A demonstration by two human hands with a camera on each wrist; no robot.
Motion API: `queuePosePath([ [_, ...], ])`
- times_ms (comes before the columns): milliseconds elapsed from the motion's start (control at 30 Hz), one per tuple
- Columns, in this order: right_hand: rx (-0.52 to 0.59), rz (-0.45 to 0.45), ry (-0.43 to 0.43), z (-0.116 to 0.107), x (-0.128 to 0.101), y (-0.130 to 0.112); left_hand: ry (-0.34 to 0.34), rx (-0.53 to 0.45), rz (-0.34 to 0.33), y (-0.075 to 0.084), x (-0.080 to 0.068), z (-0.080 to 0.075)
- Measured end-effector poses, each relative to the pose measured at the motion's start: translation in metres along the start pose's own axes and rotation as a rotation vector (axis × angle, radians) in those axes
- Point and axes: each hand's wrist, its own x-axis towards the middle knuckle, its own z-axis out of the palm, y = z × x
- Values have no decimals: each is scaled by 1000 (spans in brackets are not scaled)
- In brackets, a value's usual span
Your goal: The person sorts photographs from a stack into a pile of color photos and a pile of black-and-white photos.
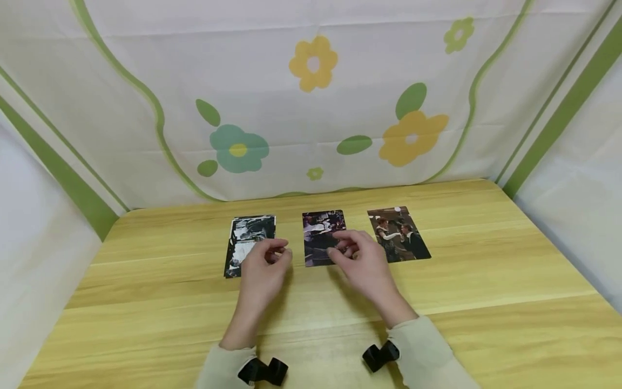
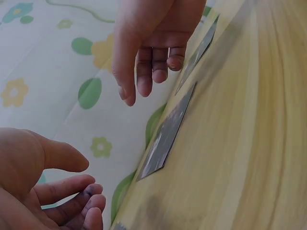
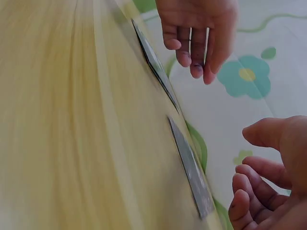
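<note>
In the head view, we see a card pile (image 1: 250,231), a middle card (image 1: 317,229) and a right card (image 1: 405,237) in a row on the bench (image 1: 316,313); the left grip (image 1: 262,266) partly hides the pile, the right grip (image 1: 362,262) the middle card. In the left wrist view, we find the left grip released, loosely bent. In the right wrist view, the right grip is likewise relaxed and empty.
</note>
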Motion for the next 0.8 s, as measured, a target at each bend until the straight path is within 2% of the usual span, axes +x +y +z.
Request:
queuePosePath([
  [233, 38, 41, 33, -10, -1, 9, -58, -19, -25, 0, -3, 17],
  [433, 26, 54, 39, -10, 2, 14, -55, -24, -27, -3, -3, 24],
  [600, 10, 62, 43, -9, 6, 20, -26, 2, 10, -5, -2, 29],
  [700, -26, 56, 55, -6, 8, 23, -12, 24, 26, -8, -1, 34],
  [800, -108, 54, 59, -3, 10, 26, -9, 47, 34, -13, 1, 39],
])
